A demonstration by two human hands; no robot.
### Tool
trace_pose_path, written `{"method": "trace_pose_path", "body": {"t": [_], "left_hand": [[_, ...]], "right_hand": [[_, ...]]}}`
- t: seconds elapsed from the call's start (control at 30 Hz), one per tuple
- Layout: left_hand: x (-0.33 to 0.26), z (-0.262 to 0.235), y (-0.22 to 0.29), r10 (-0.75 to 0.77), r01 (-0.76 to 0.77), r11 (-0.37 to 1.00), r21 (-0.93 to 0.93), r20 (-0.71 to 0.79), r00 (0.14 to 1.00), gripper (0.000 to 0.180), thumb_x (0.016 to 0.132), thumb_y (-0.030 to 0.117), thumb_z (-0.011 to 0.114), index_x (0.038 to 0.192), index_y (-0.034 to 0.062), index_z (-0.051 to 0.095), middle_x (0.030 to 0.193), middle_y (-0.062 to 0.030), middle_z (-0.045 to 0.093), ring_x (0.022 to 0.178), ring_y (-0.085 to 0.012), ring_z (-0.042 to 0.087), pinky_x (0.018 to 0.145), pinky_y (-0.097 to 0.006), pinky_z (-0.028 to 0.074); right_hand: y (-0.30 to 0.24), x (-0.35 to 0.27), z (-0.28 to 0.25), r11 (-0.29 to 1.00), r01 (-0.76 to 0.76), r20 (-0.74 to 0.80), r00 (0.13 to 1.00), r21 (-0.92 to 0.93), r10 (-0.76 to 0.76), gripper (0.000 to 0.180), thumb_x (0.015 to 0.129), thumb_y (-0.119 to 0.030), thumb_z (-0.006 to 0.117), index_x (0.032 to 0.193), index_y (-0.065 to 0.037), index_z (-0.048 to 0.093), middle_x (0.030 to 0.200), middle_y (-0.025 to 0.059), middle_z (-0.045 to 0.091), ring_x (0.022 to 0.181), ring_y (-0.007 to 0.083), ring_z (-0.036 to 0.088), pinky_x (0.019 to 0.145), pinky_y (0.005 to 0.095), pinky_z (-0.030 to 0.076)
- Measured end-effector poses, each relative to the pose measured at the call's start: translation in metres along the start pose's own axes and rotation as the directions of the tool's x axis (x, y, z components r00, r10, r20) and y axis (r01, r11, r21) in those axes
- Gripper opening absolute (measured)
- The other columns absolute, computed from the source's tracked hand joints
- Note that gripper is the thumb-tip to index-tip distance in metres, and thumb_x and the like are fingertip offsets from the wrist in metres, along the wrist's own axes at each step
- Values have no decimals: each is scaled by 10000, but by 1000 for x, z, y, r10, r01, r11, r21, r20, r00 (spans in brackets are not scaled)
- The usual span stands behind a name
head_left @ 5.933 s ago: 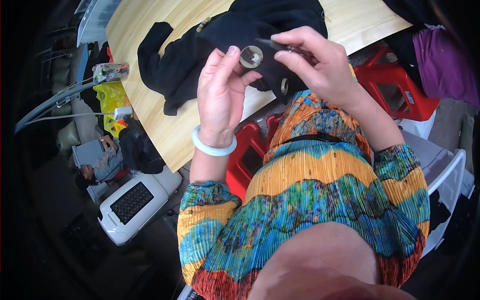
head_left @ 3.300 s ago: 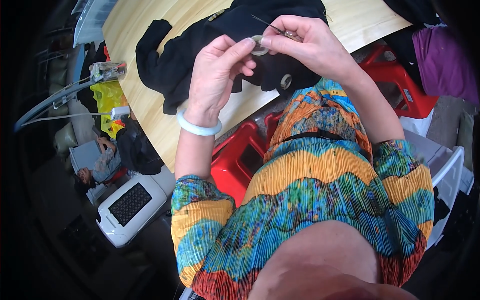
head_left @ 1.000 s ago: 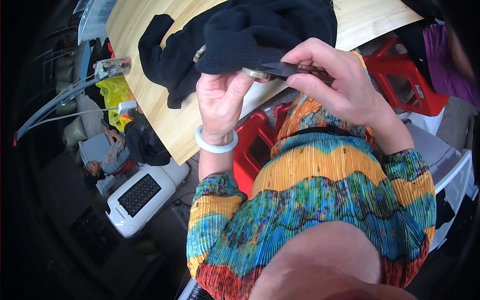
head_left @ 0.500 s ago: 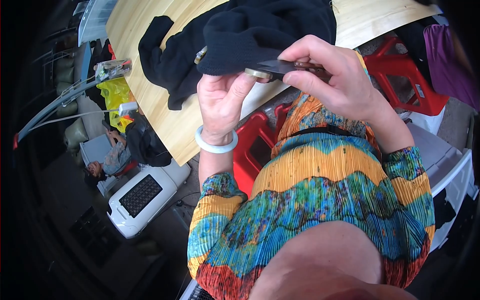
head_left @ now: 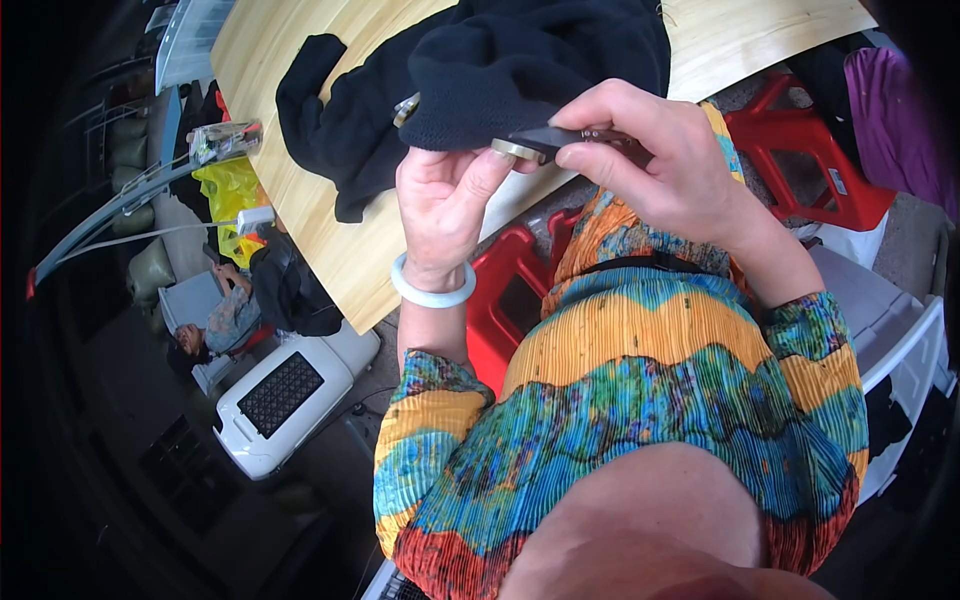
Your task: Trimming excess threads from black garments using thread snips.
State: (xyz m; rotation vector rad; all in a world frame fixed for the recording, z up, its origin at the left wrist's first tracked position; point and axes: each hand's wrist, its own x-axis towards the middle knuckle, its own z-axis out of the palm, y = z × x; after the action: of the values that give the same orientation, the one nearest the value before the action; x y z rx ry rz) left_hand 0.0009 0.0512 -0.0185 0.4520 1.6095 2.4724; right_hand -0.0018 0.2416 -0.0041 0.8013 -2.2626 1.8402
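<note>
A black knitted garment (head_left: 480,75) lies heaped over the table, its near edge lifted toward me. My left hand (head_left: 443,205), with a pale bangle on the wrist, pinches that edge and a round gold-rimmed button (head_left: 518,150) between thumb and fingers. In my right hand (head_left: 665,165) is a pair of small dark thread snips (head_left: 555,136), gripped between thumb and fingers. Their blades point left and lie right at the button, by the cloth. Whether the tips touch thread is too small to tell. A second button (head_left: 406,109) shows farther left on the garment.
The light wooden table (head_left: 320,230) has a corner close to my left forearm. Red plastic stools (head_left: 505,285) stand below its edge, another (head_left: 815,160) at right. A white machine-like case (head_left: 285,395), a yellow bag (head_left: 232,195) and a seated person (head_left: 225,310) are at left.
My right hand has shifted slightly down and left, bringing the snips' blades over the button. The blades, spread apart before, now look closer together. The left hand keeps its pinch.
</note>
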Motion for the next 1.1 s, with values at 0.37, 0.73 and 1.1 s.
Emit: {"method": "trace_pose_path", "body": {"t": [0.37, 0.73, 1.1], "left_hand": [[-1, -3, 2, -39, 39, 978, -204, 4, 999, 314, 805, 10, 528, 1107, -35, 456, 1013, -168, 549, 885, -245, 568, 766, -364, 483], [4, -4, 15, -182, 160, 963, -216, -85, 980, 352, 832, 47, 486, 1165, -9, 388, 1049, -130, 519, 936, -221, 540, 794, -357, 469], [33, -25, 28, -166, 177, 831, -528, 68, 984, 216, 915, 121, 298, 1006, -3, 450, 1034, -181, 543, 902, -328, 574, 717, -404, 508]], "right_hand": [[1, 13, -2, 876, -228, -106, 949, 425, 299, 246, 803, -25, 545, 1036, -18, 468, 828, 10, 519, 740, 37, 483, 657, 162, 397], [16, 36, 8, 958, -22, -161, 984, 287, 71, 187, 797, -54, 568, 966, 14, 526, 830, 30, 561, 809, 65, 542, 713, 183, 437], [22, 26, 15, 833, -282, 85, 958, 476, 276, 246, 823, -150, 569, 995, 18, 514, 845, 42, 580, 784, 63, 544, 719, 203, 442]]}}
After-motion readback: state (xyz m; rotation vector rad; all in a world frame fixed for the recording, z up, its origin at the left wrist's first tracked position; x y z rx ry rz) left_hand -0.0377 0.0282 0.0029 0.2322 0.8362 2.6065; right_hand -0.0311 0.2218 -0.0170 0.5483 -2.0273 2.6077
